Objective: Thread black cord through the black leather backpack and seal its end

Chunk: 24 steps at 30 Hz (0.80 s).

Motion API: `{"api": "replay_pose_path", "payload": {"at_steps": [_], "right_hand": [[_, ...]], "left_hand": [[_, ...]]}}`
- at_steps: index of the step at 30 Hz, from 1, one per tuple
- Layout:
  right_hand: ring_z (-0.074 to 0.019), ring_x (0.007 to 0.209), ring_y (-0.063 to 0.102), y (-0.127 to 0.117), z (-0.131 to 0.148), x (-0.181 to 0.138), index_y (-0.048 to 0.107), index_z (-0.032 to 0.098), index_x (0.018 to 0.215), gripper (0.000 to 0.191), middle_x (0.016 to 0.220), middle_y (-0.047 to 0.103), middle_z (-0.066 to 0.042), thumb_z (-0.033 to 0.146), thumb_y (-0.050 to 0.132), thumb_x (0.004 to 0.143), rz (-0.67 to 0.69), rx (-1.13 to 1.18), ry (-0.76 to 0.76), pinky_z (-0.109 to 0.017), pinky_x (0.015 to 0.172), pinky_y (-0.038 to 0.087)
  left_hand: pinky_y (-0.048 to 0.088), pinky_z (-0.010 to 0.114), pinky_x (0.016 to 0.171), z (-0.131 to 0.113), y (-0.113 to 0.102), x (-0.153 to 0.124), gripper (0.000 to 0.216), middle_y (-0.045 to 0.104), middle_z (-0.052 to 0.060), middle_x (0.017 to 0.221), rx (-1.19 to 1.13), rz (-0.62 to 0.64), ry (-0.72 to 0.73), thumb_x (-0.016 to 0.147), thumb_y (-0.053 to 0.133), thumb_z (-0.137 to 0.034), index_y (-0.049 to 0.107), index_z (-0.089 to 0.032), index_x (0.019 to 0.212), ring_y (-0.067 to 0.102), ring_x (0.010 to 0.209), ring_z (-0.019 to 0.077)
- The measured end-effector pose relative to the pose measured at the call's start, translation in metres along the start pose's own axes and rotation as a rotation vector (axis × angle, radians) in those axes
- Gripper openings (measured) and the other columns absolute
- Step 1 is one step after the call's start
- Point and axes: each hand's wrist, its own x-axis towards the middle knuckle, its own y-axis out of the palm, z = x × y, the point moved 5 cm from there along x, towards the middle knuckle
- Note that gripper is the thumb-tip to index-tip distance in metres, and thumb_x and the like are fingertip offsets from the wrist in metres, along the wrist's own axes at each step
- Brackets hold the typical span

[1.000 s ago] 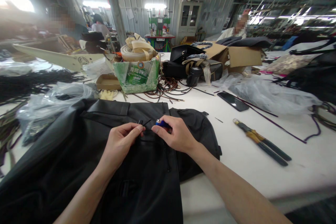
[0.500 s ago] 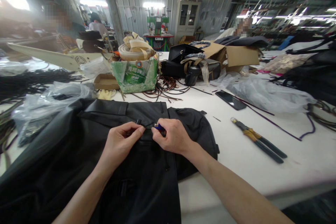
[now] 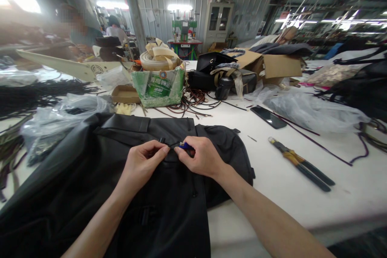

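Observation:
A black leather-like bag lies spread over the white table under both my hands. My left hand is closed in a pinch on a thin black cord, with a small black cord lock beside its fingertips. Wrapped in the fingers of my right hand is a blue lighter, its metal top pointing left at the cord. The fingertips of the two hands are a short gap apart, above the bag's upper part. No flame shows.
Pliers with dark handles and a phone lie to the right. Behind the bag stand a green box of webbing, a small cardboard tray and a black cup. Plastic bags lie at both sides. Other people sit farther back.
The whole view has shifted slightly, so everything appears a little farther right. Both hands keep their grips, and the lighter stays close to the cord.

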Motion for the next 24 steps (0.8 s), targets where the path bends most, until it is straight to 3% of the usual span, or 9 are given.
{"api": "replay_pose_path", "payload": {"at_steps": [5, 13, 24], "right_hand": [[-0.0149, 0.063, 0.052, -0.0011, 0.0003, -0.0001, 0.048, 0.024, 0.076, 0.037, 0.07, 0.057, 0.001, 0.041, 0.07, 0.1, 0.013, 0.026, -0.009, -0.03, 0.064, 0.035], [-0.0141, 0.06, 0.048, 0.0011, -0.003, 0.0005, 0.043, 0.024, 0.073, 0.036, 0.067, 0.052, 0.003, 0.034, 0.066, 0.099, -0.004, -0.007, 0.005, -0.031, 0.064, 0.032], [-0.0158, 0.062, 0.05, 0.002, -0.0007, 0.0008, 0.042, 0.025, 0.074, 0.031, 0.067, 0.056, 0.001, 0.029, 0.065, 0.095, 0.009, -0.072, -0.015, -0.032, 0.064, 0.031]], "left_hand": [[0.047, 0.026, 0.067, 0.0028, -0.0007, -0.0013, 0.026, 0.079, 0.002, 0.081, 0.041, -0.012, 0.022, 0.087, 0.087, -0.047, 0.087, -0.021, 0.092, 0.066, 0.073, 0.0172], [0.048, 0.028, 0.064, 0.0006, -0.0006, -0.0032, 0.021, 0.079, 0.002, 0.086, 0.148, -0.044, 0.122, 0.09, 0.084, -0.043, 0.085, -0.023, 0.094, 0.068, 0.074, 0.0185], [0.048, 0.028, 0.065, -0.0049, 0.0008, -0.0037, 0.023, 0.078, 0.003, 0.082, 0.123, -0.03, 0.09, 0.089, 0.085, -0.045, 0.084, -0.021, 0.091, 0.067, 0.073, 0.0192]]}}
